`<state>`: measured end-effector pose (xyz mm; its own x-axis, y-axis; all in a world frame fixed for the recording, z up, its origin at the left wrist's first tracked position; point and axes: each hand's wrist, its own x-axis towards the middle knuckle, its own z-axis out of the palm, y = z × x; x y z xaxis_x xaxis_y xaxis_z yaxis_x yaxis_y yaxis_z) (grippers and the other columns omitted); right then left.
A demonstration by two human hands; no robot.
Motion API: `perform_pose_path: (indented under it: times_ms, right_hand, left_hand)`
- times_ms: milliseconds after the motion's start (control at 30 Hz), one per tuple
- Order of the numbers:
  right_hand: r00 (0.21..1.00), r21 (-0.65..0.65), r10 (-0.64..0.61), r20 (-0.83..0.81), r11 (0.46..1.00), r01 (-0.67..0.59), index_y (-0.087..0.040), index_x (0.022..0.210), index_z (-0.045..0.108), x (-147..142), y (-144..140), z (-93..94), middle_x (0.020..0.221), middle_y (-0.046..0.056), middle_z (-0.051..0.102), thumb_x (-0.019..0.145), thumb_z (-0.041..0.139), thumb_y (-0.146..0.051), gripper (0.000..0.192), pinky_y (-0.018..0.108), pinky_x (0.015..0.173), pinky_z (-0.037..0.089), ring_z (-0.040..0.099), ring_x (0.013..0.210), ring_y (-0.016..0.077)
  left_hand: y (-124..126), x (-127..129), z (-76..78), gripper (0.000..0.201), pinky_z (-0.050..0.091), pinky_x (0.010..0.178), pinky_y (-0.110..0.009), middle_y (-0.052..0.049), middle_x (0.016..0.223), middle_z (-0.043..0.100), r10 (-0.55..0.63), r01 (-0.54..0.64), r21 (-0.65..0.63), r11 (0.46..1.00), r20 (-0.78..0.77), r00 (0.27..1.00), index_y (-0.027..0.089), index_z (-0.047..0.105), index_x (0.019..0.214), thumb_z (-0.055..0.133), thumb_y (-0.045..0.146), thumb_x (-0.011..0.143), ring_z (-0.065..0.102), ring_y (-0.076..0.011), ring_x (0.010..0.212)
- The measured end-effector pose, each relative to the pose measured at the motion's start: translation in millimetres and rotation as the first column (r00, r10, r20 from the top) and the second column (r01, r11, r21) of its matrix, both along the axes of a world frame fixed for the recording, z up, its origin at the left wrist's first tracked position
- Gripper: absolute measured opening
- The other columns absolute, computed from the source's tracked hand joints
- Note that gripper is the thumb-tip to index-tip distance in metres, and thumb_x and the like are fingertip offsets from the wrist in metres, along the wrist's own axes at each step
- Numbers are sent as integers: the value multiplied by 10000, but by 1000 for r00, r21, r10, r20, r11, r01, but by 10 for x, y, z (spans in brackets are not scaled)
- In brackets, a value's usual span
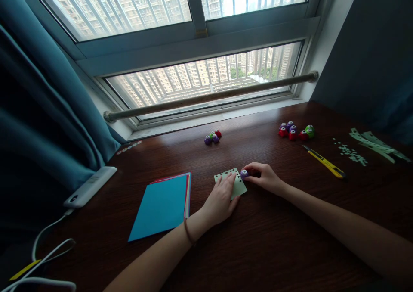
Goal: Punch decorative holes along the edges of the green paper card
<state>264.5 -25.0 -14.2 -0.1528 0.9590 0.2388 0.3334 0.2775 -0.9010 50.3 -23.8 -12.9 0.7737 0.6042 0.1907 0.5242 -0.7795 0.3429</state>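
Note:
A small pale green sheet of paper lies on the dark wooden table, with a row of dark punched holes along its far edge and a few at its right edge. Across it rests my left hand, fingers stretched out and pressing it flat. My right hand pinches a small purple craft punch with a white top between thumb and fingers. That punch sits at the paper's right edge; whether the paper is inside its slot, I cannot tell.
Several red, purple and green punches stand at the back right, and a smaller group at the back middle. A yellow utility knife, paper bits and green strips lie right. Coloured sheets and a white device lie left.

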Motion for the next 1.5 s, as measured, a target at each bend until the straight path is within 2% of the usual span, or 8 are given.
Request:
perform_pose_path:
  times_ms: [200,433,600,900,1133,1367,1433,1500]
  right_hand:
    - [981,-98,-131,-145,988,117,-164,957,616,45,72,-104,911,63,666,682,682,-338,332,344,771,501,629,818,207]
    - [941,-153,-177,-290,979,137,-160,975,585,45,61,-42,946,80,666,703,660,-388,363,330,804,495,625,893,212]
    - [936,-144,-186,-298,978,148,-159,1013,559,38,49,-27,912,79,668,716,646,-395,389,317,763,510,635,861,205]
    - [925,-22,-377,-55,926,376,-165,902,626,302,256,-63,839,61,682,653,689,-357,321,336,723,519,649,751,207]
    - [757,209,-620,206,784,585,-167,827,634,921,430,-92,845,75,644,658,643,-251,189,394,775,454,595,761,233]
    - [609,361,-745,273,666,652,-127,1022,571,966,423,-173,1027,158,553,681,610,-263,369,486,860,374,521,914,306]
    - [610,386,-745,270,664,640,-122,1090,528,918,408,-164,1031,157,542,723,568,-270,398,466,853,389,529,897,287]
    - [657,384,-698,284,711,589,-138,1069,533,878,403,-171,904,108,584,764,522,-269,333,404,792,444,565,785,237]
  left_hand:
    - [0,0,2,590,226,1073,-478,-164,1368,361,2,-2,5,1000,-9,1000,113,190,1367,451,267,860,273,-256,1302]
    - [8,-14,-22,700,268,1058,-472,-160,1332,404,33,-33,28,999,12,999,115,267,1328,568,442,787,352,-278,1251]
    - [11,-15,-56,558,320,1026,-461,-158,1273,455,63,-65,55,996,39,997,110,321,1286,524,363,831,412,-272,1199]
    - [3,-21,-48,407,328,1011,-484,-154,1246,470,95,-100,73,992,67,993,122,331,1264,405,229,879,413,-270,1198]
    - [2,-22,-40,467,298,1032,-490,-153,1266,455,76,-80,66,995,56,996,115,342,1264,476,262,842,374,-278,1225]
    - [-1,-24,-29,486,286,1039,-492,-146,1276,450,76,-80,62,995,57,995,122,339,1271,492,274,836,364,-275,1232]
    - [0,-27,-30,486,289,1037,-494,-145,1278,450,76,-80,62,995,60,995,124,341,1271,494,275,836,364,-275,1232]
    - [-1,-30,-33,486,294,1032,-499,-148,1277,452,75,-79,62,995,65,995,127,340,1273,494,275,835,366,-279,1232]
